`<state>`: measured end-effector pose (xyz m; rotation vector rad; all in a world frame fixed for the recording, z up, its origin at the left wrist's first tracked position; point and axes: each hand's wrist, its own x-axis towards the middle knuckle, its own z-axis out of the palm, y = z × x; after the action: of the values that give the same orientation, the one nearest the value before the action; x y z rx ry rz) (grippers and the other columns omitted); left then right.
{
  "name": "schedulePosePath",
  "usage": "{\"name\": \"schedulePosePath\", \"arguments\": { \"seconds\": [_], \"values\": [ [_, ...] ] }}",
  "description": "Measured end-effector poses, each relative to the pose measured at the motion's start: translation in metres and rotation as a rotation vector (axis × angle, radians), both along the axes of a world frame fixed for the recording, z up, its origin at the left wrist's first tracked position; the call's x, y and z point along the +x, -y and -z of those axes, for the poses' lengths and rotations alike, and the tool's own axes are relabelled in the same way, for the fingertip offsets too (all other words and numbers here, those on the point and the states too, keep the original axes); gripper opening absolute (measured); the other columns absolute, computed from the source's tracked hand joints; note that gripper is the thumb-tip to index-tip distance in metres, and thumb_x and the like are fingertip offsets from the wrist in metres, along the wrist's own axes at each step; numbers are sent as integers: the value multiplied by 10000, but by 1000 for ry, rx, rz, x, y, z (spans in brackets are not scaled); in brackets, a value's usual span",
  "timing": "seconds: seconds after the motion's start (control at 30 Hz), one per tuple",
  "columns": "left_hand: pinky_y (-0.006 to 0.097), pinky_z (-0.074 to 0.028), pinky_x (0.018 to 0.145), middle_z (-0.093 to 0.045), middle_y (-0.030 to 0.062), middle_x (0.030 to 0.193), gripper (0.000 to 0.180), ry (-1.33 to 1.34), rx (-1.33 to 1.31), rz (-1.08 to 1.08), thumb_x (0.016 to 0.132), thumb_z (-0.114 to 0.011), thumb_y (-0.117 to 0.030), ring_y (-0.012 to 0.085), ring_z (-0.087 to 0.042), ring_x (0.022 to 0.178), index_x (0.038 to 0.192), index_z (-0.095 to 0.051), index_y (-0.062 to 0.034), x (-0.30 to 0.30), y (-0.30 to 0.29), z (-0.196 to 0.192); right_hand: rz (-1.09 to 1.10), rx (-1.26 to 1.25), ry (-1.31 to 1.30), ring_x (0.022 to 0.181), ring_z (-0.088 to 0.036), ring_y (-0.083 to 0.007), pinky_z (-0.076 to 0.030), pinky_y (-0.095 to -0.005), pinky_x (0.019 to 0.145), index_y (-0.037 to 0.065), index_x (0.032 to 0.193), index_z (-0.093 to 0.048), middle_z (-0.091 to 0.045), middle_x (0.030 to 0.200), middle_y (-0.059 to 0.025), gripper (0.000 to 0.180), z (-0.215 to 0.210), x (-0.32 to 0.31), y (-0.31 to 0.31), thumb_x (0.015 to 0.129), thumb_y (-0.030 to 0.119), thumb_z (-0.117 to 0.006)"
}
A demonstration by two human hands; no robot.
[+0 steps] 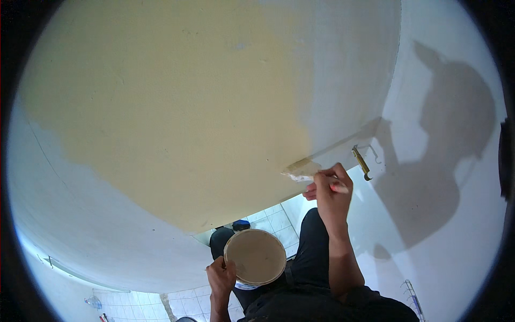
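Observation:
My right hand is closed around the handle of a paintbrush. Its bristles, coated with pale paint, meet the lower edge of the wall in front of me. Most of that wall carries a coat of yellow-beige paint, while white-grey patches show on its left and right. Low before my body, my left hand grips the rim of a round bucket, thumb over the edge. Beige paint lies inside the bucket, which stays upright.
A brass-coloured bracket juts from the white side wall close to my right hand. My shadow falls across that wall. Below is a tiled floor, with a dark shoe on it. A wire rack appears at the lower right.

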<state>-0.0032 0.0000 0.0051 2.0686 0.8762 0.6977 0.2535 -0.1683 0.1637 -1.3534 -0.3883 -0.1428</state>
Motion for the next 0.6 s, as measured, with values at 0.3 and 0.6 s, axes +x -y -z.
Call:
{"name": "schedulePosePath", "arguments": {
  "seconds": [0.3, 0.6],
  "values": [
    [401, -372, 474, -494, 187, 541, 293, 11, -11, 5, 863, -606, -144, 160, -439, 489, 661, -522, 51, 1, -4, 5, 103, 271, 294, 560, -678, -151, -580, -293, 484, -12, 795, -529, -632, 700, -70, 191, -129, 14, -38, 962, 63, -584],
    [393, -350, 466, -466, 169, 533, 303, 36, -15, 13, 865, -605, -129, 154, -419, 489, 648, -486, 45, 3, -6, 4, 95, 531, 700, 553, -692, -222, -610, -316, 537, -20, 842, -542, -661, 687, -163, 185, -257, 20, -48, 961, 116, -582]
  ]
}}
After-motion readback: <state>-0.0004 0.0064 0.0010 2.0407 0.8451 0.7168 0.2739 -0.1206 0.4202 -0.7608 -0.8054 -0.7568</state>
